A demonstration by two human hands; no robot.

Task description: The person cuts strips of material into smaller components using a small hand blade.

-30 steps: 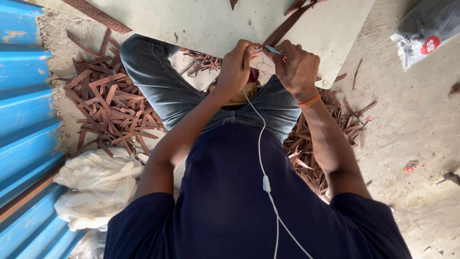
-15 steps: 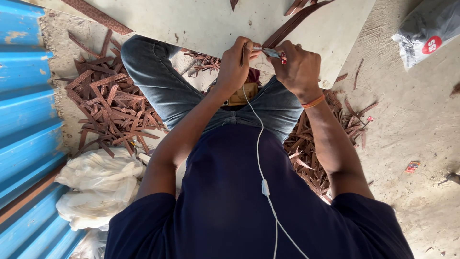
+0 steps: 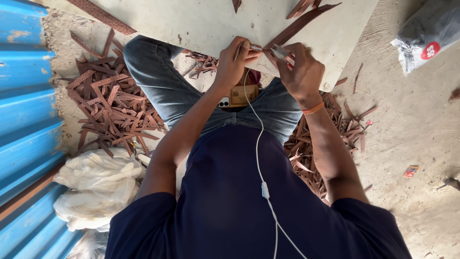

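Fingers of both hands are closed at the near edge of a pale board: the left hand is pinched on the near end of a long brown strip, and the right hand is curled around a small grey-bladed tool whose tip is set on the same strip. The exact contact under the fingertips cannot be made out.

By size, the scene is taken up first by the sandy concrete floor and the blue corrugated sheet along the left. Next comes the pale board, which is rested across the knees and on which the strip is laid diagonally. Heaps of brown offcuts are spread on either side of the legs, a crumpled white plastic bag is lain beside the left elbow, and a grey bag is set well apart at upper right. A phone is kept in the lap, and a white earphone cable is run from it up past the hands.

A slip is judged the main risk: the blade is worked very close to the left fingertips, so a cut could be caused by the strip shifting. The cable, hung between the hands, could also be snagged or nicked.
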